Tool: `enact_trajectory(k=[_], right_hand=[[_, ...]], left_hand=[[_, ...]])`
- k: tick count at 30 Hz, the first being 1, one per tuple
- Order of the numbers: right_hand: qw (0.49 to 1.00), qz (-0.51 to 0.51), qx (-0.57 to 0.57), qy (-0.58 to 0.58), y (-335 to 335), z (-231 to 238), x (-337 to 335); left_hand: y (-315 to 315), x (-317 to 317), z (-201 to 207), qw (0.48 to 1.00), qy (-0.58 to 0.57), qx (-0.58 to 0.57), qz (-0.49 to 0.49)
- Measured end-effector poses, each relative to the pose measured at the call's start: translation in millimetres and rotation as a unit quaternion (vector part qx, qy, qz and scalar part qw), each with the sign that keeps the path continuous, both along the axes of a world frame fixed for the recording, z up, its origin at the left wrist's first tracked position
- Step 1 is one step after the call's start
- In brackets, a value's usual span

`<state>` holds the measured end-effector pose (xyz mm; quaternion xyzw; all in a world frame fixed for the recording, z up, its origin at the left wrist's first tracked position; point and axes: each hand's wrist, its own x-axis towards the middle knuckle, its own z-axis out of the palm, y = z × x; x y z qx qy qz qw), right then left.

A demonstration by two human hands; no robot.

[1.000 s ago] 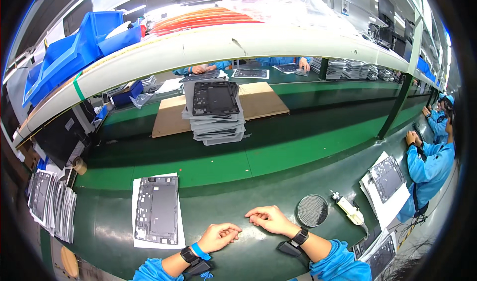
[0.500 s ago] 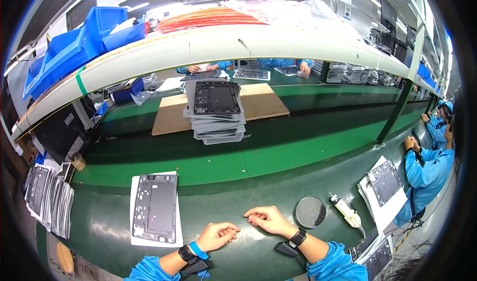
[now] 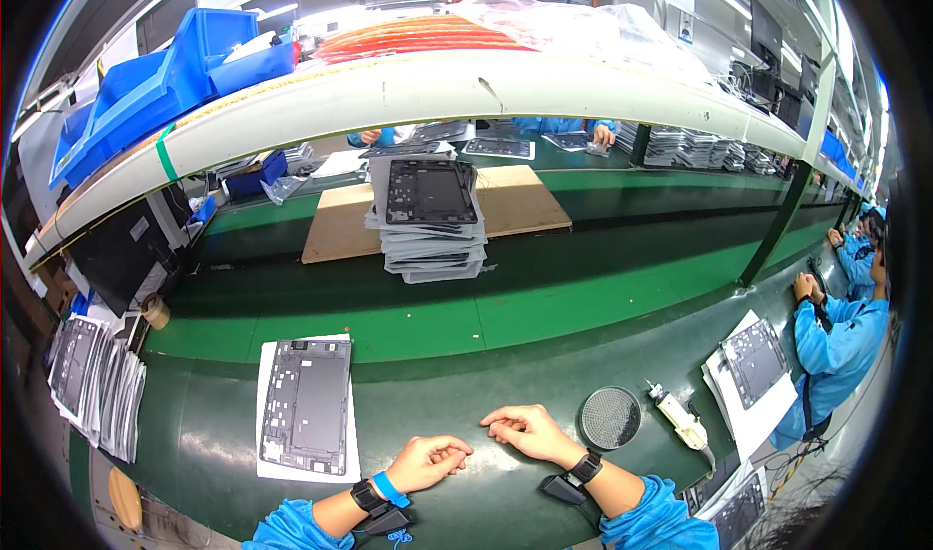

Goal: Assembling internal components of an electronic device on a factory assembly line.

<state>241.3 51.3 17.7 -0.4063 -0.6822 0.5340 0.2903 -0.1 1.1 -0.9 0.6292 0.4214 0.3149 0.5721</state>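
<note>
My left hand [image 3: 428, 462] rests on the dark green worktop with its fingers loosely bent and apart, nothing visible in them. Facing it across a small gap, my right hand [image 3: 530, 431] lies with its index finger stretched out to the left, also holding nothing I can see. Left of my left hand, a dark tablet housing [image 3: 306, 406] lies on white sheets, small light parts dotted along its left side. A round dish with a dark mesh-like surface [image 3: 610, 418] sits right of my right hand. Beside that dish is a white electric screwdriver [image 3: 680, 417].
Stacked housings with sheets stand at far left [image 3: 97, 390] and right [image 3: 753, 360]. Beyond the green belt [image 3: 428, 322] rises another stack [image 3: 432, 249] on a wooden board [image 3: 520, 200]. A white-edged shelf [image 3: 466, 84] spans overhead, bearing blue bins [image 3: 155, 93]. Co-workers in blue sit right and opposite.
The whole view has shifted slightly to the right. My two hands keep their places and poses on the worktop. Across the belt, a co-worker's hands have moved at a panel.
</note>
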Motion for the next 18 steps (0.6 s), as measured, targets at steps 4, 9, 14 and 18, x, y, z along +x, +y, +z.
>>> enact_trajectory(k=[4,9,14,18], right_hand=[[1.0,-0.002,0.007,-0.012,-0.5,1.0,1.0],[1.0,-0.001,-0.006,-0.001,-0.3,1.4,0.6],[1.0,0.0,-0.009,-0.004,0.5,0.2,-0.2],[1.0,-0.003,0.004,-0.004,-0.6,0.3,0.4]], left_hand=[[-0.4,0.5,3.8,1.0,0.0,-0.002,-0.004],[-0.2,0.6,1.1,1.0,-0.008,0.0,-0.001],[0.2,-0.2,-1.3,1.0,-0.007,-0.003,-0.001],[-0.4,0.7,0.1,1.0,-0.004,-0.006,-0.002]])
